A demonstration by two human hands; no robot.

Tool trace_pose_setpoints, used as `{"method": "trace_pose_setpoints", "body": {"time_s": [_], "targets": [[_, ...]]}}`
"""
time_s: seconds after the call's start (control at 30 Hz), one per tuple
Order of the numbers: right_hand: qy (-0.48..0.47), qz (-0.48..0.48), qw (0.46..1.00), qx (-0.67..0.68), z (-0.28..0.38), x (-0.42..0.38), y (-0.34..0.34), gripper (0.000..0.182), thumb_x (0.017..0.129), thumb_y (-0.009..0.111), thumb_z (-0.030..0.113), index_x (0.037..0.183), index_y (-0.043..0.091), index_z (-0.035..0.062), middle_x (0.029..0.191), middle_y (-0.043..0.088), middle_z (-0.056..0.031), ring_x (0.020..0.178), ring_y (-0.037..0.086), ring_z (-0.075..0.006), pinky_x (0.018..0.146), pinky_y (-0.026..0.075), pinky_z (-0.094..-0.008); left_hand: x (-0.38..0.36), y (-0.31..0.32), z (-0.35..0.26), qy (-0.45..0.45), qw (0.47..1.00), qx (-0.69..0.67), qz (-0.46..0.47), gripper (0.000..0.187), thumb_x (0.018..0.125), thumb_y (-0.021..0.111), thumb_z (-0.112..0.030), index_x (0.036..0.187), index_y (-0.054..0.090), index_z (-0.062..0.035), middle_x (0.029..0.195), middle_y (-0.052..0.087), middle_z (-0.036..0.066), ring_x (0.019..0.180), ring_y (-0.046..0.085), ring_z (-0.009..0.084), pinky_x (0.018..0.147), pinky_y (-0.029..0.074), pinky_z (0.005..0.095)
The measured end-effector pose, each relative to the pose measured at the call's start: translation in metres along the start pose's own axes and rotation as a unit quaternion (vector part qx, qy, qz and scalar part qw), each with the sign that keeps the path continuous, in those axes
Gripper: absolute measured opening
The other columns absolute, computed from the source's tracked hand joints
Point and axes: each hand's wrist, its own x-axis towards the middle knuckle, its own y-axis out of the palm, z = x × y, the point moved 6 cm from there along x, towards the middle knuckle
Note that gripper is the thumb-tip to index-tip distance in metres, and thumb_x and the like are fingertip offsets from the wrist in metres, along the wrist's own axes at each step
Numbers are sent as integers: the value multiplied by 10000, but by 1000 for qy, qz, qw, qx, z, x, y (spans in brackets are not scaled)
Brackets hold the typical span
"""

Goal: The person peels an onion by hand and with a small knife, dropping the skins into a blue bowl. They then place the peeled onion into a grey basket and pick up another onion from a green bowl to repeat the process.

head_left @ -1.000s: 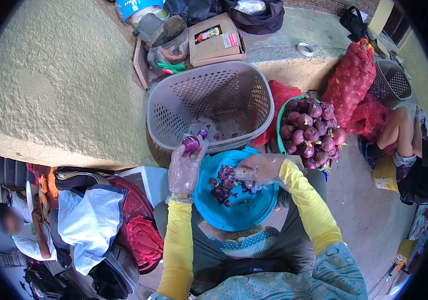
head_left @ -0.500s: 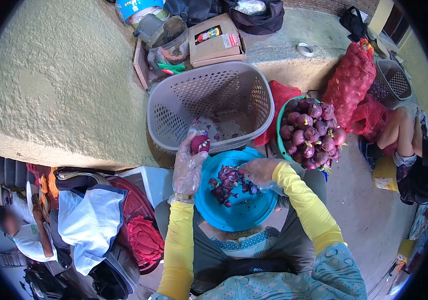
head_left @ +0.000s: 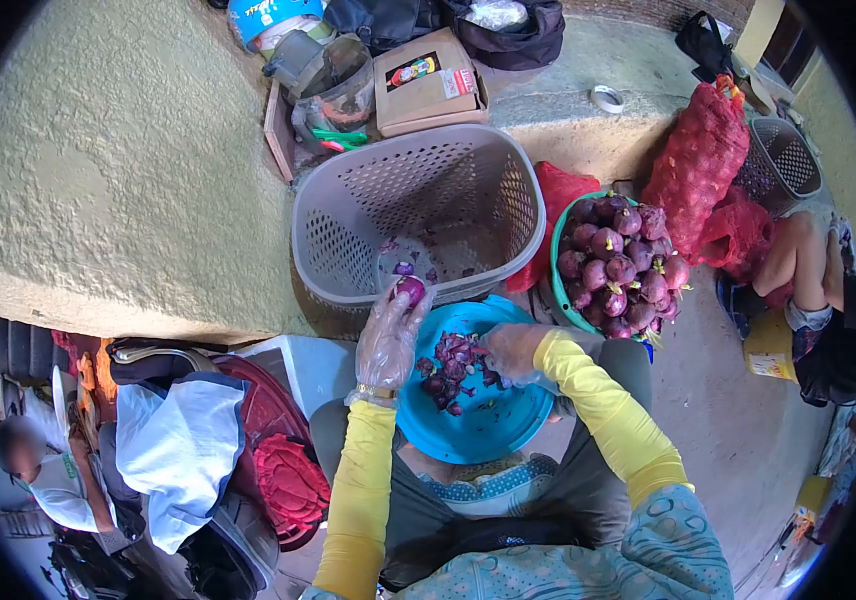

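My left hand (head_left: 386, 345), in a clear plastic glove, holds a peeled purple onion (head_left: 409, 290) at its fingertips, by the near rim of the grey perforated basket (head_left: 348, 296). Just beyond it, a second small purple piece (head_left: 404, 268) shows inside the basket. My right hand (head_left: 514, 352), also gloved, is closed over the right side of the blue basin (head_left: 478, 435); what its fingers hold is hidden. Dark onion skins (head_left: 451, 368) lie in the basin, which rests between my knees. To the right, a green-rimmed tub (head_left: 560, 290) is heaped with unpeeled red onions (head_left: 623, 262).
A full red mesh sack (head_left: 698, 165) leans against the ledge behind the tub. A cardboard box (head_left: 428, 85) and plastic containers (head_left: 333, 85) stand on the ledge. Another person's bare leg (head_left: 788, 255) is at right; a seated person (head_left: 58, 470) is at far left.
My left hand has shifted slightly right, its fingers now stretching farther over the basket rim with the onion. My right hand has moved slightly left over the basin.
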Motion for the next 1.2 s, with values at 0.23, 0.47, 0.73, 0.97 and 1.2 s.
{"method": "trace_pose_setpoints", "body": {"time_s": [0.23,0.47,0.73,0.97,1.2], "targets": [[84,-64,987,124,7,-14,-14,177,848,649,158,826,751,15,818,709,-181,788,689,-348,732,544,-465,2,-4,11,-68,993,-95,18,446,1011,563,-103,1393,418,78,1323,543,222,1287,521,364,1122,452,436],[-16,-48,999,5,0,3,5,196,882,630,154,897,727,-15,858,705,-213,790,683,-365,724,544,-470,-1,-3,8,-70,997,-19,34,416,1020,560,-182,1377,493,21,1345,536,201,1244,545,337,1071,478,465],[71,-189,976,83,9,-67,-59,297,928,632,253,1135,675,45,1024,689,-216,996,656,-391,848,513,-476,1,-20,7,-54,999,-4,-1,376,1013,580,-199,1338,543,-15,1321,564,168,1175,575,300,1015,495,429],[136,-521,841,60,-81,-156,-97,302,868,653,172,1146,694,61,1033,683,-208,964,667,-367,873,534,-406,-1,-20,5,-44,999,18,-4,375,998,609,-213,1315,558,-19,1307,574,150,1153,574,283,1014,484,428],[308,-485,778,255,-258,-215,-95,777,750,783,75,1430,428,-45,1422,549,-173,1252,568,-262,1053,458,-362,-2,-18,3,-33,999,11,-14,372,996,612,-211,1308,565,-15,1287,575,150,1152,570,295,1006,483,433]]}}
